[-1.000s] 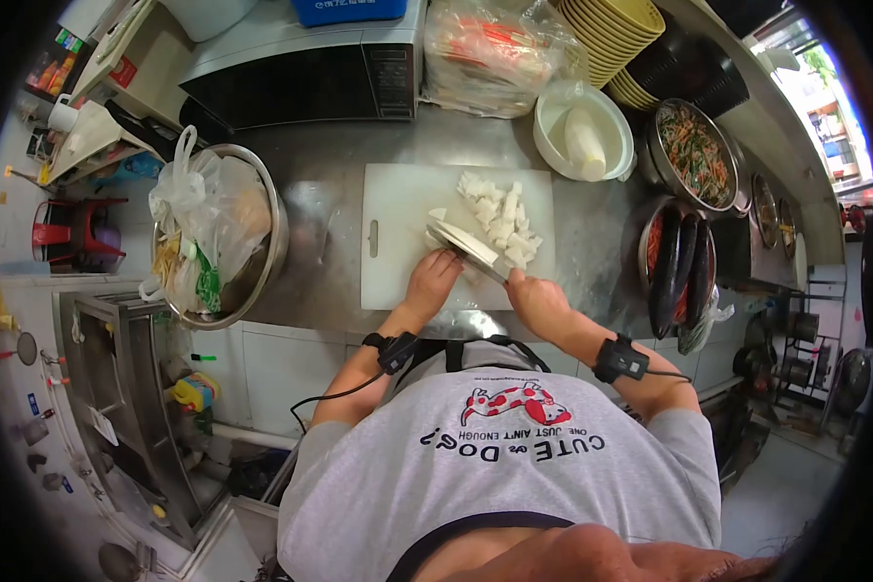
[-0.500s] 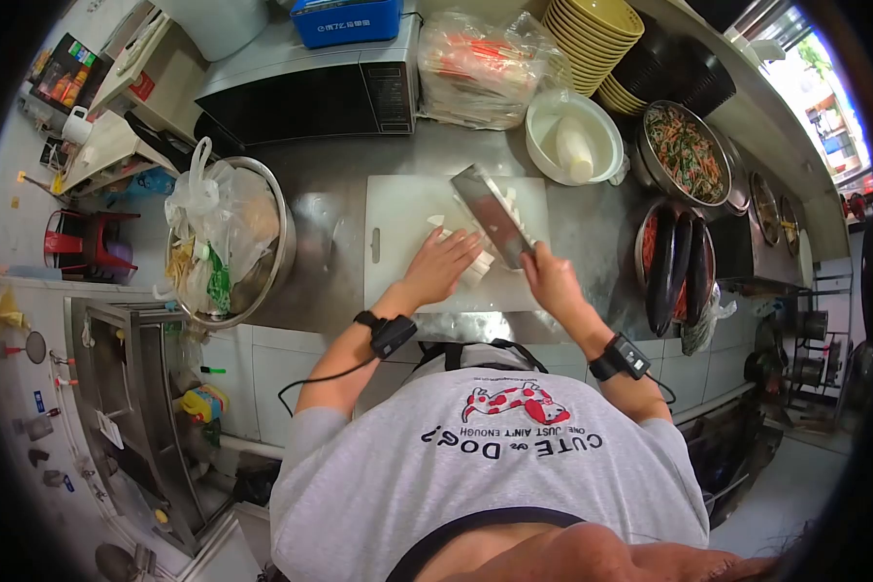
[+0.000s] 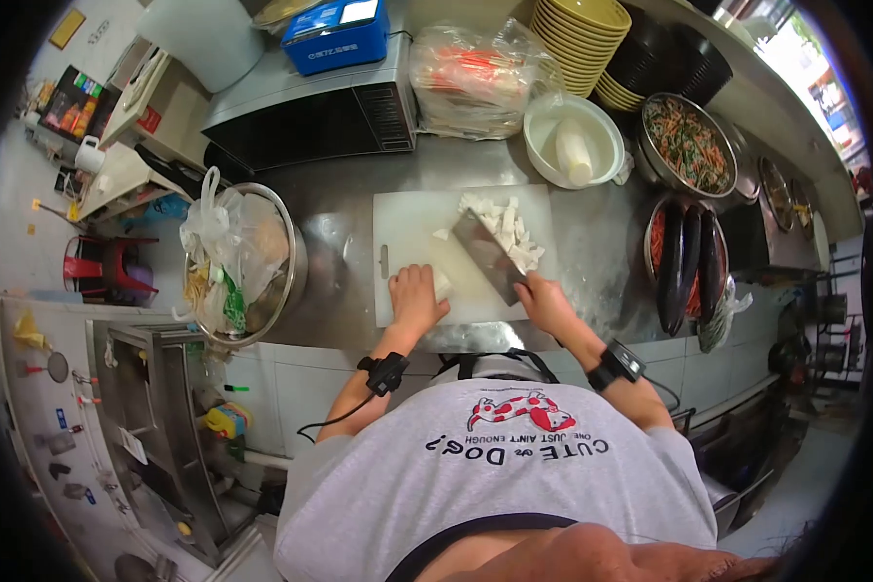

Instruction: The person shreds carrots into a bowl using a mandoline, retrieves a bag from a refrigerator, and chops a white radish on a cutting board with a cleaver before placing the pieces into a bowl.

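Note:
On the white cutting board, my right hand grips the handle of a wide-bladed cleaver. Its blade lies slanted beside a heap of cut white chunks, which look like white radish. My left hand is at the lower left of the board, fingers curled over a larger white radish piece that is partly hidden by the hand. A gap of bare board separates that piece from the cleaver. One small white chip lies left of the blade.
A white bowl with a peeled white radish stands behind the board. To the right, eggplants lie over a bowl of orange shreds, near a steel bowl of mixed shreds. At left is a steel basin with plastic bags; behind, a microwave.
The cleaver has moved from over the pieces to the left side of the chunks, which now sit heaped at upper right. My left hand has drawn back toward the lower left, onto a larger piece.

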`<state>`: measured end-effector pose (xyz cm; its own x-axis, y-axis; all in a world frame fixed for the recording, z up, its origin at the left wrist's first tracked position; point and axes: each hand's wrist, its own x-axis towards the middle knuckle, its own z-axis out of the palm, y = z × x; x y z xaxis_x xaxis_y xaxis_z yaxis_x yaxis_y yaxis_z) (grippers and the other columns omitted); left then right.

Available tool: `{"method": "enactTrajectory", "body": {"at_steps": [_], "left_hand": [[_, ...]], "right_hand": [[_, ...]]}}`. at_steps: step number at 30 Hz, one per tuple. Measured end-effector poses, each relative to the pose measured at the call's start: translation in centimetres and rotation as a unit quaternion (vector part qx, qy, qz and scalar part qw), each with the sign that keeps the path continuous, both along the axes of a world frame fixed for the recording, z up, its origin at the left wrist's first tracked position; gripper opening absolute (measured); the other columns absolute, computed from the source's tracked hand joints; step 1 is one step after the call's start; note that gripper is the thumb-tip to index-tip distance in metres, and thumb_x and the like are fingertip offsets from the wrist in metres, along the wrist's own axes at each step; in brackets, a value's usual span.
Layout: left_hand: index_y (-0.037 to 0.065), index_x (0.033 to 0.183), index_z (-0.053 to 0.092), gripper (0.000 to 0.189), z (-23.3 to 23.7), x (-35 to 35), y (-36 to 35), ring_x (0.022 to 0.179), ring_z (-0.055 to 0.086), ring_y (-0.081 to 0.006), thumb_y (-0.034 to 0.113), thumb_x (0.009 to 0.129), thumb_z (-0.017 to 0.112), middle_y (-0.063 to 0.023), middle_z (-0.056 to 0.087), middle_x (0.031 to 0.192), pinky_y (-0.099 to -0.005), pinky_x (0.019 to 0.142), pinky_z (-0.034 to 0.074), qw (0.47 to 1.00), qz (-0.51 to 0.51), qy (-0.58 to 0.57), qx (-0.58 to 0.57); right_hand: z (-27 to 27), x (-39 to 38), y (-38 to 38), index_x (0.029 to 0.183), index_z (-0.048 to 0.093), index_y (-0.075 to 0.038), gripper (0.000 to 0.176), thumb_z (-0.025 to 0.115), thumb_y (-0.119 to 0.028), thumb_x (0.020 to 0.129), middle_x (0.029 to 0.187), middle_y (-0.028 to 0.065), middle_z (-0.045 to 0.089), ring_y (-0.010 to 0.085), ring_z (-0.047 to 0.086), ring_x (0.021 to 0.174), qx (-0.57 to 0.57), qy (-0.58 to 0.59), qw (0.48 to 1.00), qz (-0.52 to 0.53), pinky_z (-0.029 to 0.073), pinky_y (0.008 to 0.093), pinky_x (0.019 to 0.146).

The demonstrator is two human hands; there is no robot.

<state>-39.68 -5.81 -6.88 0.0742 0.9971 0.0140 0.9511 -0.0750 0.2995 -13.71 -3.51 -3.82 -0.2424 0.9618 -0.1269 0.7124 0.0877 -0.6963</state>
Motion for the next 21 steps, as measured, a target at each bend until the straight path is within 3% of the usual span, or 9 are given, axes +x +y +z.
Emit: {"method": "enactTrajectory", "body": {"at_steps": [5,9,12,15,17,21], "left_hand": [[0.002,0.105,0.054,0.056,-1.0,-0.9,1.2,0.100,0.051,-0.0325,0.029,0.063,0.079,-0.0153,0.054,0.103,-0.0453,0.090,0.041,0.999,0.041,-0.004,0.024],[0.002,0.107,0.054,0.056,-1.9,-0.2,1.6,0.101,0.050,-0.0342,0.027,0.064,0.079,-0.0162,0.054,0.103,-0.0460,0.086,0.044,0.999,0.015,-0.044,0.029],[0.002,0.108,0.053,0.057,-2.7,1.7,1.2,0.101,0.050,-0.0348,0.028,0.064,0.080,-0.0163,0.053,0.103,-0.0459,0.085,0.044,0.997,-0.010,-0.068,0.045],[0.001,0.114,0.051,0.063,-3.6,3.1,0.7,0.102,0.049,-0.0359,0.029,0.065,0.079,-0.0168,0.051,0.106,-0.0477,0.083,0.043,0.993,0.015,-0.086,0.074],[0.000,0.117,0.049,0.067,-4.3,3.6,0.8,0.103,0.048,-0.0368,0.029,0.065,0.079,-0.0174,0.050,0.107,-0.0494,0.083,0.042,0.990,0.033,-0.094,0.096],[-0.003,0.119,0.047,0.069,-3.9,3.5,0.8,0.103,0.048,-0.0368,0.031,0.067,0.077,-0.0179,0.049,0.108,-0.0503,0.083,0.041,0.994,0.031,-0.074,0.080]], "right_hand": [[-3.9,-5.3,2.5,0.088,0.056,0.001,0.023,0.060,-0.022,0.089,0.080,0.0243,0.065,0.0460,0.061,0.075,-0.005,0.002,0.998,0.065,0.049,0.0505,0.067],[-4.5,-4.1,3.0,0.091,0.055,0.001,0.022,0.058,-0.021,0.090,0.081,0.0248,0.065,0.0455,0.062,0.077,0.025,0.022,0.999,0.036,0.049,0.0509,0.069],[-2.2,-2.9,2.2,0.094,0.053,0.001,0.021,0.053,-0.020,0.093,0.079,0.0263,0.064,0.0457,0.062,0.075,0.025,-0.075,0.996,-0.030,0.050,0.0513,0.068],[-1.4,-2.1,1.2,0.093,0.051,0.000,0.017,0.052,-0.017,0.091,0.075,0.0266,0.064,0.0448,0.064,0.071,0.005,-0.126,0.992,-0.001,0.051,0.0524,0.064],[-1.3,-2.7,0.1,0.094,0.050,0.000,0.012,0.051,-0.010,0.088,0.073,0.0246,0.065,0.0436,0.064,0.069,0.034,-0.141,0.984,0.101,0.051,0.0519,0.062],[-0.1,-5.7,-1.7,0.095,0.049,0.001,0.013,0.050,-0.007,0.085,0.074,0.0229,0.065,0.0420,0.066,0.074,0.009,-0.178,0.974,0.139,0.051,0.0502,0.064]]}}
